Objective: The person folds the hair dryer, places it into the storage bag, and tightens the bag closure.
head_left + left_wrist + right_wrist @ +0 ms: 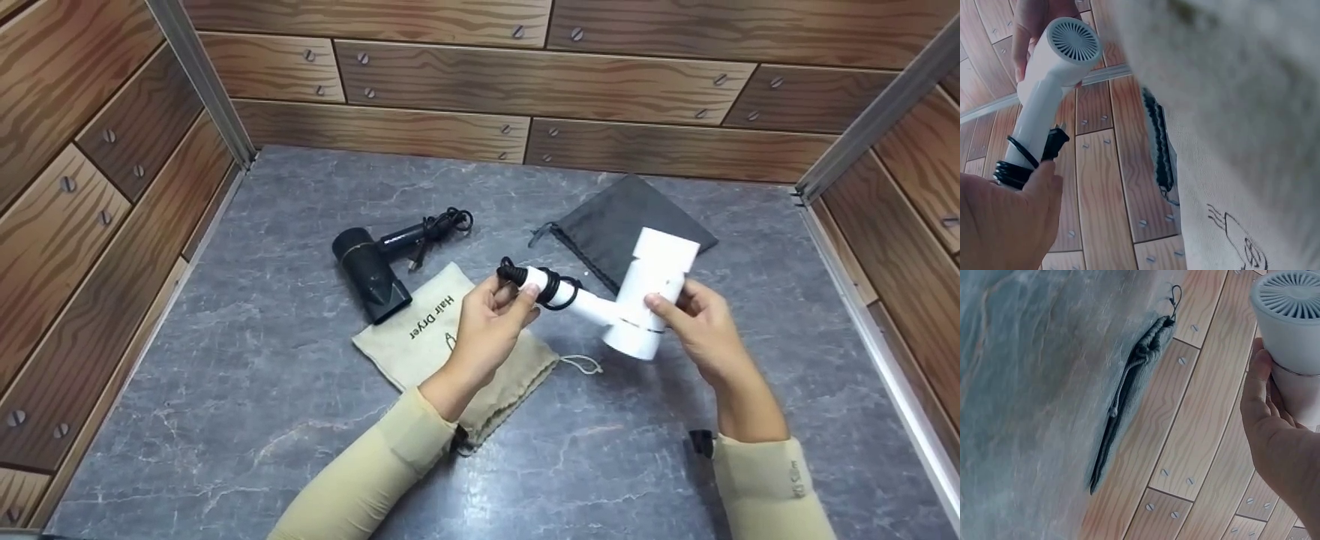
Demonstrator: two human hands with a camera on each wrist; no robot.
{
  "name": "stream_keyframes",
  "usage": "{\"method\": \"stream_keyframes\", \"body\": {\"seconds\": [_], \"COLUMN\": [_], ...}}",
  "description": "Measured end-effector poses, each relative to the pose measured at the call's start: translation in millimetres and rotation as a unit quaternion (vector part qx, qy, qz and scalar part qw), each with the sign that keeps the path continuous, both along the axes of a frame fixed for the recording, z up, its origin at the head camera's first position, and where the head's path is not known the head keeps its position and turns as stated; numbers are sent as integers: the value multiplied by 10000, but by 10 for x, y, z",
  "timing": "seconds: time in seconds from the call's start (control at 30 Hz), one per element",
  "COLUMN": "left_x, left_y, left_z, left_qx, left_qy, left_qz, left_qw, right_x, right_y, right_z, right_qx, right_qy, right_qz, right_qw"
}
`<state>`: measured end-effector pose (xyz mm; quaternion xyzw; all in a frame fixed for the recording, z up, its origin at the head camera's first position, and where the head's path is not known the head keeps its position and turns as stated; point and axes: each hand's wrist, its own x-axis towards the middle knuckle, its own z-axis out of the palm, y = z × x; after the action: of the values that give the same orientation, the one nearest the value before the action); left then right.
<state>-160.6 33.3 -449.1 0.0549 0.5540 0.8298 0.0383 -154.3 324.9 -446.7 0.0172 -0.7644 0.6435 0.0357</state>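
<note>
Both hands hold a white hair dryer (pixel 651 281) above the table. My left hand (pixel 487 322) grips the end of its handle, where a black cord (pixel 553 289) is wound round. In the left wrist view the plug (pixel 1055 142) sticks out beside the handle, close to the thumb. The right hand (pixel 701 322) holds the barrel from the right, thumb on its near side. A vented round end of the white hair dryer (pixel 1292 304) shows in the right wrist view. Below the left hand lies a beige drawstring bag (pixel 405 337) printed "Hair Dryer".
A black hair dryer (pixel 371 274) lies at the left, its nozzle by the beige bag's corner and its cord bundled at the handle. Behind the white dryer is a dark grey drawstring bag (pixel 637 217). Wood-patterned walls (pixel 450 75) enclose the grey marbled table (pixel 247 360).
</note>
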Motion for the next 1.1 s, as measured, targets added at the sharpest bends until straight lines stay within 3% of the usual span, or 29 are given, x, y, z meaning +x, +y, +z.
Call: {"method": "stream_keyframes", "body": {"seconds": [0.23, 0.6, 0.87, 1.1], "left_x": [-38, -72, -71, -87], "left_y": [-1, -37, -10, -7], "left_z": [39, 115, 117, 136], "left_qx": [-130, -390, -364, -276], "left_qy": [38, 192, 167, 343], "left_qz": [-268, -706, -633, -688], "left_qw": [9995, 9966, 9972, 9967], "right_x": [20, 65, 74, 80], "right_y": [29, 74, 80, 65], "right_z": [50, 82, 69, 49], "right_qx": [475, 713, 642, 469], "right_qy": [139, 281, 368, 378], "right_qz": [-72, -121, -146, -82], "right_qw": [9987, 9970, 9972, 9982]}}
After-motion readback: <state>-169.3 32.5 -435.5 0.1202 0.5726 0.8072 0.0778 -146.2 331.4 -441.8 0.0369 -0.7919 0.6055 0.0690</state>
